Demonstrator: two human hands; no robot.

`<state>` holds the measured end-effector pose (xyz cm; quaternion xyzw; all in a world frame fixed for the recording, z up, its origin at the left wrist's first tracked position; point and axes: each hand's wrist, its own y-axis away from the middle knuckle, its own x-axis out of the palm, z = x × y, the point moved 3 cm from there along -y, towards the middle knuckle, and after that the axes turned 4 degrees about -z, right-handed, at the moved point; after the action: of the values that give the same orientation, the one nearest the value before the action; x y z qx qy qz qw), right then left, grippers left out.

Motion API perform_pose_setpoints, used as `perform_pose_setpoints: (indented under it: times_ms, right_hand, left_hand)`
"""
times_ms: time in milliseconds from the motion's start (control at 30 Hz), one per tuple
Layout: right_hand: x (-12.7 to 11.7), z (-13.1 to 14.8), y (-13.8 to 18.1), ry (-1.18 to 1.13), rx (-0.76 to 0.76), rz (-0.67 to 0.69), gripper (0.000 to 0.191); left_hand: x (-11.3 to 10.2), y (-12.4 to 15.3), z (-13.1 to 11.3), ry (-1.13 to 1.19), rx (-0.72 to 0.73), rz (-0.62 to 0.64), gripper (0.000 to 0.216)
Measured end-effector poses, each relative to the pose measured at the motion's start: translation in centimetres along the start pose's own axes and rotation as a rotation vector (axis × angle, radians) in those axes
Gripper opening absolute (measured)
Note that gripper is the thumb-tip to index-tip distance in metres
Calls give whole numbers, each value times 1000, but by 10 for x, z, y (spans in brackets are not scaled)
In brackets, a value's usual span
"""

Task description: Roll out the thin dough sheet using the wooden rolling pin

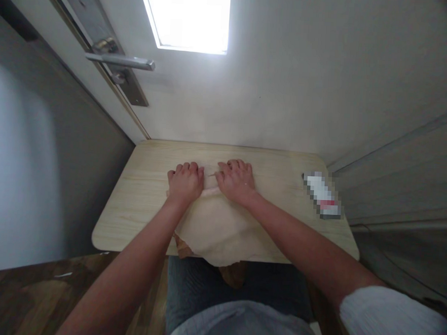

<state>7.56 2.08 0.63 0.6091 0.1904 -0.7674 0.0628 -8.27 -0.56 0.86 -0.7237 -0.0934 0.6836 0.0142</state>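
A pale beige cloth-like sheet (222,231) lies on the small wooden table, its near edge drooping over the front. Brown material (183,247) shows from under its left corner, and more brown hangs below the table edge. My left hand (186,180) is on the far left part of the sheet, fingers curled down over its edge. Close beside it, my right hand (236,179) holds the far edge too, with bent fingers. A narrow fold of the sheet shows between the two hands. My fingertips are partly hidden.
The light wood table (133,208) stands against a door with a metal handle (120,61) and a bright window (193,18). A blurred white object (321,195) lies at the table's right end. A wall rises at the right.
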Motion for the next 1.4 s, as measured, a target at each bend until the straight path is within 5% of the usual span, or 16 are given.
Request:
perform_pose_setpoints:
  times_ms: [300,500,733,900,1233,1400]
  right_hand:
    - [2,0,-7,-7,7,-81,44]
    - [-6,2,23,1,26,-145,45]
    - [-8,4,48,33,68,-159,54]
    - [-1,3,53,24,41,-138,50]
    - [9,1,13,40,23,-96,50]
    - [10,2,2,42,24,-87,49]
  left_hand:
    - [-7,-4,1,-14,20,-169,52]
    - [-18,35,-13,0,69,-240,47]
    - [-7,76,-26,70,-19,-206,51]
    - [-4,64,-21,75,-46,-155,54]
    - [6,20,-7,111,-32,28,52]
    - [6,9,-5,81,-19,3,49]
